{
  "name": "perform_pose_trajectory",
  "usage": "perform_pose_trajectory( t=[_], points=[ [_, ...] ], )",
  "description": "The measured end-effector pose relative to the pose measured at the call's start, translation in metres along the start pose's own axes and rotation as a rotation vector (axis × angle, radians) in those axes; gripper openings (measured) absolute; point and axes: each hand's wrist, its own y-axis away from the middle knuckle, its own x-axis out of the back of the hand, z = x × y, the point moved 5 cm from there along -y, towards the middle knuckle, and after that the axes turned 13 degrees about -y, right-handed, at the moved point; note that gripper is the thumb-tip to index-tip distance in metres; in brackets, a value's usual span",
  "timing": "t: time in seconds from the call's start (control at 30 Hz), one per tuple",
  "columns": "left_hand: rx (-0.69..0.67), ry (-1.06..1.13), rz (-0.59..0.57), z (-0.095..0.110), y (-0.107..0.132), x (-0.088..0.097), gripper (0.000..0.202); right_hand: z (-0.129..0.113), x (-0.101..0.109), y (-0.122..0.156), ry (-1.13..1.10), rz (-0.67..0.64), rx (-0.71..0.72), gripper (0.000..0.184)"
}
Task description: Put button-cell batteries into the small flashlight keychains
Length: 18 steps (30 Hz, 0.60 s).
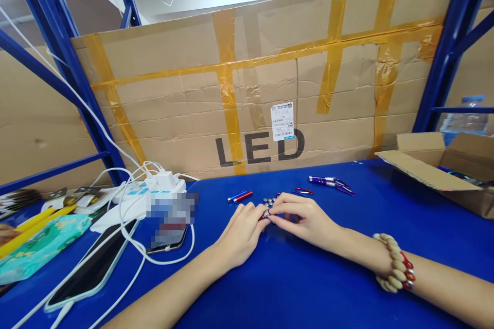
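In front of me on the blue tabletop [293, 277], my left hand [241, 234] is closed around a small red metal tube with a silver end [265, 214], most of it hidden by the fingers. The thumb and fingers of my right hand [309, 218] pinch its silver end. Just beyond the hands lie several small round silver cells [268, 200]. A blue tube [236, 196] and a red tube [243, 197], both slim with silver ends, rest side by side behind my left hand. Past my right hand lies a red carabiner clip [304, 192]. Purple tubes with clips [331, 183] are farther right.
At left are a white power strip [154, 187] with tangled cables, a phone [94, 262] and a green patterned packet [46, 247]. An opened cardboard box [459, 175] stands at right. A tall cardboard panel [185, 108] closes off the back between blue rack posts.
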Motion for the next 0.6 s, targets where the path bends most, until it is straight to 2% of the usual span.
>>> perform_pose_trajectory(
  t=[0.13, 0.2, 0.3, 0.43, 0.53, 0.6],
  points=[
    [0.017, 0.002, 0.022, 0.0, -0.001, -0.001, 0.02, 0.003, -0.001, 0.001, 0.03, -0.028, -0.1, 0.013],
    [0.108, 0.038, 0.07, -0.005, -0.002, 0.001, 0.019, 0.007, -0.002, 0.001, 0.067, -0.041, -0.203, 0.014],
    [0.301, 0.154, 0.159, -0.017, -0.001, 0.003, 0.022, 0.009, -0.002, 0.001, 0.121, -0.08, -0.3, 0.033],
    [0.418, 0.28, 0.196, -0.029, 0.001, -0.001, 0.024, 0.006, -0.01, 0.002, 0.148, -0.283, -0.244, 0.036],
    [0.421, 0.283, 0.2, -0.03, 0.0, -0.003, 0.022, 0.007, -0.017, 0.006, 0.153, -0.422, -0.23, 0.035],
    [0.399, 0.26, 0.196, -0.029, -0.001, -0.003, 0.021, 0.008, -0.018, 0.007, 0.156, -0.44, -0.231, 0.031]
  ],
)
